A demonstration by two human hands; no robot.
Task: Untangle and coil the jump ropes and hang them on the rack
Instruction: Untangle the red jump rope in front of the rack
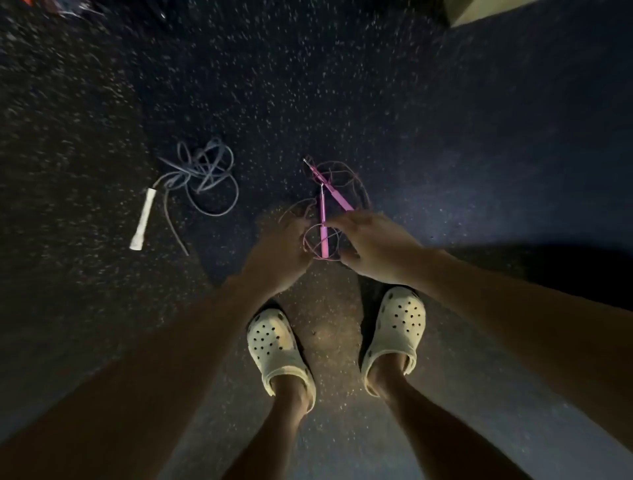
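Note:
A pink jump rope (323, 219) with two thin pink handles and a tangled wire cord lies on the dark speckled floor just ahead of my feet. My left hand (281, 246) reaches down at its left side, fingers in the cord loops. My right hand (373, 243) is at its right side, fingertips on the handles; whether it grips them is unclear. A grey-blue jump rope (202, 174) lies tangled to the left, its white handle (144, 219) pointing toward me.
My feet wear pale clogs (277, 349), (397, 339) directly below the pink rope. A pale object's corner (479, 10) shows at the top right. Something reddish (30, 3) lies at the top left corner. The rack is not in view.

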